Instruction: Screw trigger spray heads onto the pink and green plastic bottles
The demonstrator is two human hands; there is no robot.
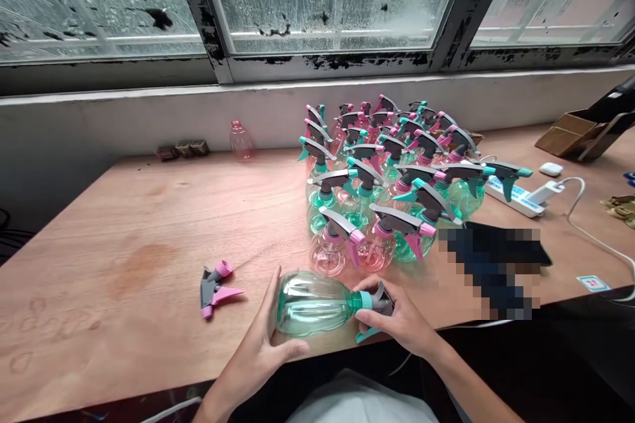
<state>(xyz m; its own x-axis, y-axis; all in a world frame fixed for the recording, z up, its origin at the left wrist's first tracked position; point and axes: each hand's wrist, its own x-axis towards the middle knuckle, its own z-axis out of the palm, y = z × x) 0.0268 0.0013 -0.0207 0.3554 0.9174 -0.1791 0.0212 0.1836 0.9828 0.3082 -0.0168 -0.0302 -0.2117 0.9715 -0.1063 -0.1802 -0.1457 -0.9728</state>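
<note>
A clear green spray bottle [315, 304] lies on its side, held over the table's front edge. My left hand [265, 334] cups its base, with the thumb below and the fingers behind. At the neck, my right hand [397, 317] is closed around the teal collar and grey spray head [381, 301], whose teal trigger points down toward me. To the left, a loose pink-and-grey trigger sprayer [214, 289] lies on the wood. Just beyond my hands stands a group of several pink and green spray bottles [374, 251], all with trigger heads on.
A pink bottle without a head [241, 141] stands by the wall, near small dark blocks [182, 149]. On the right are a white power strip [516, 197] with a cable, a dark flat object [510, 244], a white case [550, 169] and a cardboard box [570, 132].
</note>
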